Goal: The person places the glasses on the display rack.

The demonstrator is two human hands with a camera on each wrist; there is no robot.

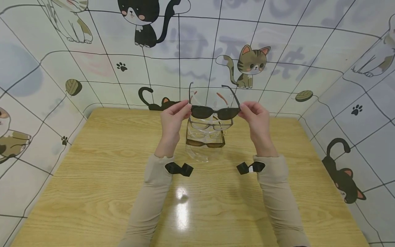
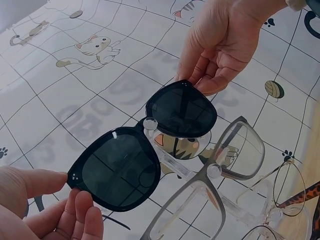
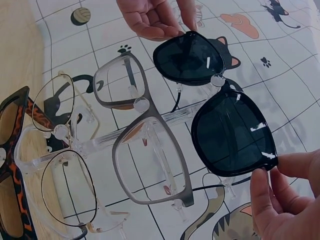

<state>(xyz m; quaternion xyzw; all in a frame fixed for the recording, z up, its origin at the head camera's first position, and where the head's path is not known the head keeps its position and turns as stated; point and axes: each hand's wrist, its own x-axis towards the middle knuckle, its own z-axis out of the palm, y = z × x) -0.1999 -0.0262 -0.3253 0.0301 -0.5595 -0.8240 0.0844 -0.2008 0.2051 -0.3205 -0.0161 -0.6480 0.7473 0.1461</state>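
Black sunglasses (image 1: 202, 112) with dark lenses are held level by both hands at the top of a clear plastic display stand (image 1: 199, 158). My left hand (image 1: 172, 121) pinches one outer corner of the frame between thumb and fingers. The opposite corner is pinched by my right hand (image 1: 258, 125). In the left wrist view, the bridge of the sunglasses lies at a round clear knob (image 2: 150, 123) of the stand. Below them sit grey-framed glasses (image 3: 150, 192), thin wire-rimmed glasses (image 3: 45, 201) and tortoiseshell sunglasses (image 3: 26, 210).
The stand is on a wood-grain table (image 1: 102, 178), toward its back edge. Behind and beside the table hangs a white grid-patterned covering (image 1: 197, 37) with cartoon cats. Black bands (image 1: 179, 168) are on both wrists.
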